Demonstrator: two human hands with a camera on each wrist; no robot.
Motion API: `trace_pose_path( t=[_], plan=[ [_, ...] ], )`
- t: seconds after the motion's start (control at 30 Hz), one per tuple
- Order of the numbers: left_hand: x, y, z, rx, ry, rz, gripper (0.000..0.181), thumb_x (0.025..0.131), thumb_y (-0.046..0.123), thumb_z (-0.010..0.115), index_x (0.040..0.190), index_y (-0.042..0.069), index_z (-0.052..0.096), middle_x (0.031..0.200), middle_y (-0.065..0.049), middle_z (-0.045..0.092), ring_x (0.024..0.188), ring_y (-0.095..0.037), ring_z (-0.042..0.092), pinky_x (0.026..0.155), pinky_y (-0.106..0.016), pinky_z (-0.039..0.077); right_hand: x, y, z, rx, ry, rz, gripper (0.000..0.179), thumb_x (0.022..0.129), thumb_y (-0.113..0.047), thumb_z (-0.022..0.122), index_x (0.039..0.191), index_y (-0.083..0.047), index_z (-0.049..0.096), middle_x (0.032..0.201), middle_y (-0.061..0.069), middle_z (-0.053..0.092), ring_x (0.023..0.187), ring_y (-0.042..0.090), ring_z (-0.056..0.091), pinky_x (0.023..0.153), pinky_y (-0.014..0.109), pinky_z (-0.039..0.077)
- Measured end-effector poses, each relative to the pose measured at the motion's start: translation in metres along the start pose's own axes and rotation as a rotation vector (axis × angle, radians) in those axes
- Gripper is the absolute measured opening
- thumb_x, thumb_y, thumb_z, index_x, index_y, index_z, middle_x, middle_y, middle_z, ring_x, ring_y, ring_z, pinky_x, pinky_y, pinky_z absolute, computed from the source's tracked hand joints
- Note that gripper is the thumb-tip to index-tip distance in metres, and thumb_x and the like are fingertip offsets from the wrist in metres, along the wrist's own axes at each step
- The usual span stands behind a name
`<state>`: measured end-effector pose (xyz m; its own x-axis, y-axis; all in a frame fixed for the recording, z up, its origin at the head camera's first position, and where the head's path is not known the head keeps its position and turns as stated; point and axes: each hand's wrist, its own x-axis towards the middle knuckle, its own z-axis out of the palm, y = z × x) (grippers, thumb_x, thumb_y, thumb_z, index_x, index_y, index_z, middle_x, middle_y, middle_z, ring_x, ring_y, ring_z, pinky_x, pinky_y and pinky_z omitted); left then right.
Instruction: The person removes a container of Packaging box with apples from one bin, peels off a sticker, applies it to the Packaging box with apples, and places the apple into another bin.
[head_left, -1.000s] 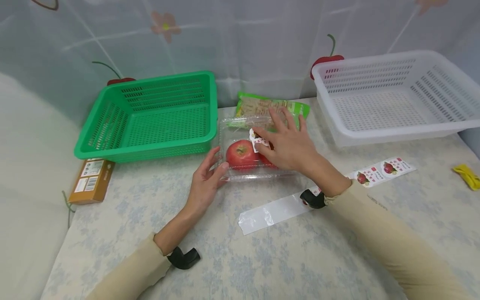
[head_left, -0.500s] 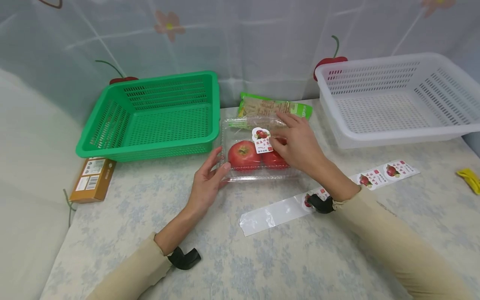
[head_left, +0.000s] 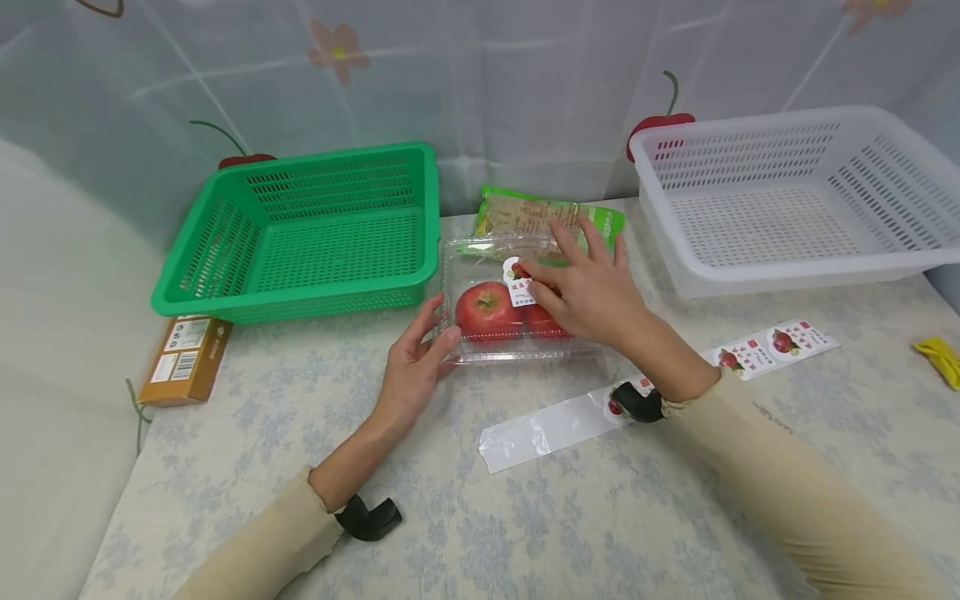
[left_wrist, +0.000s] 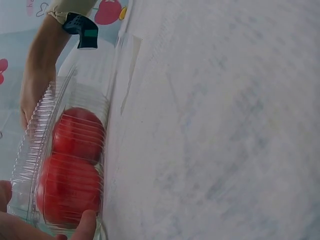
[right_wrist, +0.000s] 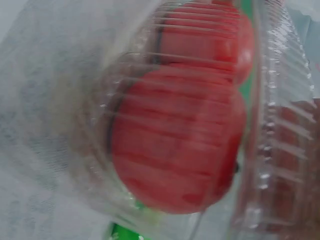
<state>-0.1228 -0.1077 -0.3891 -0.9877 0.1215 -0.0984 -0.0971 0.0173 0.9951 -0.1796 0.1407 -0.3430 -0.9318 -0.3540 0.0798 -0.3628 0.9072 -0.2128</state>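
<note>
A clear plastic clamshell box (head_left: 517, 354) sits on the table, shut over two red apples (head_left: 486, 313). On its lid lies a white sticker (head_left: 520, 292) with a fruit picture, partly covered by fingers. My right hand (head_left: 603, 287) presses the sticker with index finger and thumb, its other fingers spread over the lid's right side. At the box's left end, my left hand (head_left: 408, 362) touches the wall with its thumb and fingers extended. The left wrist view shows the thumb against the box below the nearer apple (left_wrist: 70, 187).
A strip of fruit stickers (head_left: 555, 429) lies under the right wrist. Behind the box rests a green-edged bag (head_left: 525, 212). A green basket (head_left: 315, 296) stands left, a white basket (head_left: 795, 268) right. An orange box (head_left: 183, 367) and a yellow packet (head_left: 939, 360) lie at the sides.
My right hand draws back slightly right, baring the sticker, then comes back onto it with fingers spread. My left hand and the box stay in place.
</note>
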Motion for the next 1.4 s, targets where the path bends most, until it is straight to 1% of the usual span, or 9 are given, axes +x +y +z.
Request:
trace_pose_path(
  t=[0.1,0.2,0.3,0.43,0.6,0.73,1.0,1.27,1.4],
  plan=[
    [0.0,0.0,0.0,0.001,0.004,0.002,0.058,0.099,0.017,0.061,0.153,0.021,0.039,0.152,-0.012,0.037,0.125,-0.028,0.052,0.094,-0.046,0.051,0.001,-0.002,-0.001,-0.029,-0.069,0.035,0.048,0.104,-0.048,0.036,0.149,-0.033,0.044,0.165,0.011,0.003,0.147,0.042,-0.002,0.108,0.074,0.006],
    [0.0,-0.001,0.0,0.001,0.005,0.003,0.059,0.099,0.016,0.061,0.153,0.02,0.038,0.152,-0.012,0.037,0.125,-0.028,0.052,0.094,-0.045,0.051,0.0,-0.001,0.0,-0.005,-0.068,0.028,0.05,0.104,-0.047,0.036,0.15,-0.031,0.043,0.165,0.012,0.003,0.147,0.043,0.001,0.109,0.071,0.011],
    [0.0,-0.001,0.0,-0.003,0.004,0.001,0.059,0.099,0.016,0.061,0.153,0.02,0.038,0.152,-0.012,0.037,0.126,-0.028,0.052,0.094,-0.045,0.051,0.0,0.003,0.003,0.082,0.036,-0.029,0.046,0.101,-0.041,0.05,0.143,-0.021,0.055,0.161,0.018,0.017,0.145,0.046,0.011,0.112,0.065,0.016],
    [0.0,-0.002,0.0,0.001,0.001,-0.003,0.06,0.099,0.017,0.062,0.153,0.02,0.038,0.152,-0.012,0.036,0.127,-0.029,0.052,0.094,-0.045,0.051,-0.001,0.01,0.006,0.25,0.189,-0.1,0.033,0.091,-0.028,0.071,0.118,-0.008,0.074,0.153,0.023,0.035,0.141,0.047,0.024,0.115,0.058,0.019],
    [0.0,-0.002,0.0,0.015,0.003,-0.007,0.06,0.099,0.018,0.063,0.153,0.022,0.038,0.152,-0.011,0.036,0.126,-0.028,0.053,0.093,-0.044,0.052,-0.003,0.013,0.008,0.341,0.25,-0.118,0.021,0.086,-0.021,0.077,0.099,-0.005,0.079,0.149,0.023,0.041,0.14,0.045,0.027,0.113,0.059,0.022],
    [0.0,-0.002,0.001,0.016,0.003,-0.006,0.059,0.099,0.018,0.062,0.153,0.023,0.038,0.151,-0.011,0.037,0.125,-0.028,0.053,0.093,-0.044,0.052,-0.003,0.014,0.008,0.329,0.223,-0.114,0.024,0.086,-0.023,0.076,0.104,-0.008,0.079,0.151,0.023,0.039,0.141,0.045,0.025,0.112,0.06,0.023],
    [0.0,-0.002,0.0,0.017,-0.001,0.007,0.06,0.099,0.017,0.062,0.154,0.017,0.037,0.152,-0.012,0.036,0.124,-0.029,0.053,0.094,-0.045,0.051,0.001,0.011,0.0,0.189,-0.003,-0.04,0.054,0.093,-0.042,0.067,0.14,-0.02,0.058,0.161,0.02,0.015,0.145,0.044,0.008,0.112,0.066,0.015],
    [0.001,-0.002,0.0,0.027,-0.002,0.012,0.06,0.099,0.018,0.062,0.154,0.02,0.037,0.152,-0.011,0.037,0.12,-0.028,0.055,0.092,-0.045,0.052,0.0,0.014,-0.002,0.245,-0.015,-0.069,0.051,0.094,-0.032,0.065,0.142,-0.015,0.055,0.161,0.022,0.012,0.147,0.043,0.001,0.113,0.066,0.007],
    [0.0,-0.002,0.0,0.026,0.003,0.015,0.059,0.1,0.017,0.061,0.153,0.021,0.038,0.151,-0.01,0.038,0.118,-0.028,0.056,0.092,-0.045,0.053,0.0,0.011,-0.001,0.258,0.008,-0.044,0.054,0.093,-0.037,0.066,0.141,-0.016,0.057,0.161,0.022,0.012,0.147,0.043,0.004,0.112,0.066,0.009]
  ],
)
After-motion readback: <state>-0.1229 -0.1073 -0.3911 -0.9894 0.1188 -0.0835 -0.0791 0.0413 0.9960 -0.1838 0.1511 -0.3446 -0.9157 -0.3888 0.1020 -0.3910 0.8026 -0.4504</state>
